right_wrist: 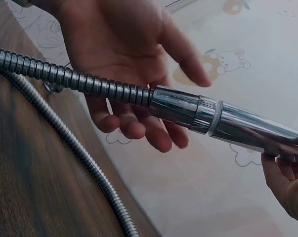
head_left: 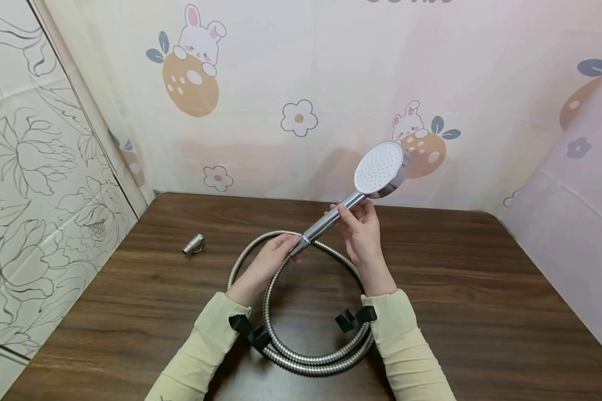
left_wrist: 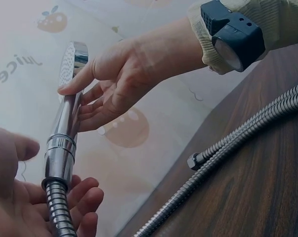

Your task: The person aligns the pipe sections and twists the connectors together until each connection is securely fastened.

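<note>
A chrome hand shower (head_left: 379, 168) with a white spray face is raised above the table, tilted up to the right. Its handle is gripped between the thumb and fingers of my right hand (head_left: 363, 236). My left hand (right_wrist: 124, 54) lies palm up under the conical hose nut (right_wrist: 178, 106) at the handle's lower end, fingers loosely extended and thumb apart from the nut. A narrow light ring shows between nut and handle. From the nut runs a ribbed metal hose (head_left: 313, 367), looped on the table. The hose's other end carries a hex nut (left_wrist: 193, 162).
A small metal fitting (head_left: 194, 244) lies on the brown wooden table (head_left: 461, 312), left of the hose loop. Behind the table hangs a patterned cloth (head_left: 261, 67), with a flower-print panel (head_left: 45, 167) at the left.
</note>
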Demonstrator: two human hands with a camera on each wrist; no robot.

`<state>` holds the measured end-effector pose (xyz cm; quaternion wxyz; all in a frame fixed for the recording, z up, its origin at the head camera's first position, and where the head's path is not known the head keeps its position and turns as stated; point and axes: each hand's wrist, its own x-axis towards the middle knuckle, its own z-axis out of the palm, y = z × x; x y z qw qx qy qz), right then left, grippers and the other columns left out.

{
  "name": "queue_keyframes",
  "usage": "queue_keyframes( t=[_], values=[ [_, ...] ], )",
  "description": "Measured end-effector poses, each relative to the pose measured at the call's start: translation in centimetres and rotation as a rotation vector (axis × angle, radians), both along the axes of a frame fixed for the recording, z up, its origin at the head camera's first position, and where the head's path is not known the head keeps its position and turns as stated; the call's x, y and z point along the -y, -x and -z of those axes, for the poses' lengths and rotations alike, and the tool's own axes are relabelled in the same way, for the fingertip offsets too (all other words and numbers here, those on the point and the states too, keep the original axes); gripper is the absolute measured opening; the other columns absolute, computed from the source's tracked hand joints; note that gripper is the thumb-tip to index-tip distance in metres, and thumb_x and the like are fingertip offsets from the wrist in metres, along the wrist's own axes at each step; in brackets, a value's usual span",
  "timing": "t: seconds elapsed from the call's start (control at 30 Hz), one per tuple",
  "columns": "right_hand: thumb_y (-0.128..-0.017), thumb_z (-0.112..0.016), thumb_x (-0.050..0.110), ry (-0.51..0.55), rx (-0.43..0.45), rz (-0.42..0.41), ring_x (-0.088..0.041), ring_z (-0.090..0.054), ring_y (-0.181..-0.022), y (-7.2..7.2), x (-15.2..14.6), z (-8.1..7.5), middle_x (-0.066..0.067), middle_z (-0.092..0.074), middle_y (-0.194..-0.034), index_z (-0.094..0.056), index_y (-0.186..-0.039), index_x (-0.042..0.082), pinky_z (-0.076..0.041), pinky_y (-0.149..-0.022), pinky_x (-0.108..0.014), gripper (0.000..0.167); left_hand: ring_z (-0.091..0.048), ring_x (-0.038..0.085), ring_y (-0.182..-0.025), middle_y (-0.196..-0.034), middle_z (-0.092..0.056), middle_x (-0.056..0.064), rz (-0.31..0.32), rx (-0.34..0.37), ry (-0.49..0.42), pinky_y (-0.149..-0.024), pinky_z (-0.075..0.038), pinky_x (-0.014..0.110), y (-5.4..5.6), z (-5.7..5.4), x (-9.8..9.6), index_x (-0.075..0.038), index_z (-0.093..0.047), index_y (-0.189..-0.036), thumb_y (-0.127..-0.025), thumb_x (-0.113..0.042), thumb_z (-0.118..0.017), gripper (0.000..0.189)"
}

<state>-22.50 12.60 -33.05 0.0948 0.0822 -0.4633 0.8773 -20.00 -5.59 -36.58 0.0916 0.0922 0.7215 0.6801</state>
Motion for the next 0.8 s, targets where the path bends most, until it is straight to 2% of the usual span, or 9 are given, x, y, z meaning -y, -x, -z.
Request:
queue_keyframes(
  t=[0.13,0.33,0.4,0.6,0.73,0.8],
  values=[
    [-0.088,-0.048,-0.008,-0.001,0.000,-0.001,-0.020,-0.061,-0.086,0.04,0.01,-0.04,-0.008,-0.054,-0.094,-0.044,-0.106,0.011,-0.052,-0.079,-0.036,0.026,-0.061,0.020,-0.075,-0.089,-0.064,0.017,0.000,0.010,-0.001,-0.080,-0.047,0.040,0.09,0.12,0.00,0.005,-0.060,-0.103,-0.097,-0.022,-0.039,0.034],
    [-0.088,-0.048,-0.008,0.004,-0.006,-0.002,-0.016,-0.063,-0.082,0.05,0.06,-0.10,-0.008,-0.053,-0.094,-0.044,-0.105,0.011,-0.052,-0.079,-0.036,0.026,-0.060,0.024,-0.077,-0.094,-0.063,0.025,0.003,-0.003,-0.003,-0.079,-0.048,0.041,0.14,0.22,0.10,0.005,-0.059,-0.101,-0.096,-0.018,-0.041,0.030],
    [-0.088,-0.048,-0.008,0.006,-0.006,-0.003,-0.016,-0.063,-0.082,0.07,0.05,-0.08,-0.008,-0.053,-0.094,-0.043,-0.105,0.011,-0.052,-0.079,-0.036,0.026,-0.060,0.022,-0.075,-0.091,-0.064,0.023,-0.002,-0.006,-0.012,-0.077,-0.048,0.040,0.13,0.16,0.11,0.005,-0.059,-0.100,-0.095,-0.017,-0.043,0.027],
    [-0.088,-0.049,-0.008,0.005,-0.007,0.002,-0.016,-0.063,-0.082,0.06,0.02,-0.06,-0.007,-0.053,-0.093,-0.044,-0.105,0.011,-0.053,-0.078,-0.036,0.025,-0.059,0.012,-0.070,-0.079,-0.063,0.003,-0.014,-0.002,-0.057,-0.072,-0.048,0.032,0.00,-0.18,0.12,0.003,-0.059,-0.099,-0.091,-0.014,-0.051,0.020],
    [-0.088,-0.049,-0.008,0.004,-0.005,0.005,-0.017,-0.063,-0.082,0.05,0.00,-0.03,-0.008,-0.054,-0.093,-0.044,-0.104,0.011,-0.053,-0.077,-0.036,0.025,-0.059,0.010,-0.074,-0.087,-0.061,0.005,-0.020,-0.013,-0.072,-0.075,-0.049,0.031,0.00,-0.05,0.11,0.004,-0.058,-0.103,-0.089,-0.011,-0.055,0.021],
    [-0.088,-0.048,-0.008,0.004,-0.004,0.003,-0.017,-0.063,-0.082,0.05,0.01,0.00,-0.008,-0.053,-0.093,-0.044,-0.104,0.011,-0.053,-0.076,-0.036,0.025,-0.058,0.010,-0.076,-0.091,-0.060,0.006,-0.031,-0.015,-0.060,-0.079,-0.048,0.035,-0.23,-0.43,0.12,0.005,-0.057,-0.104,-0.087,-0.009,-0.057,0.022]
  ],
)
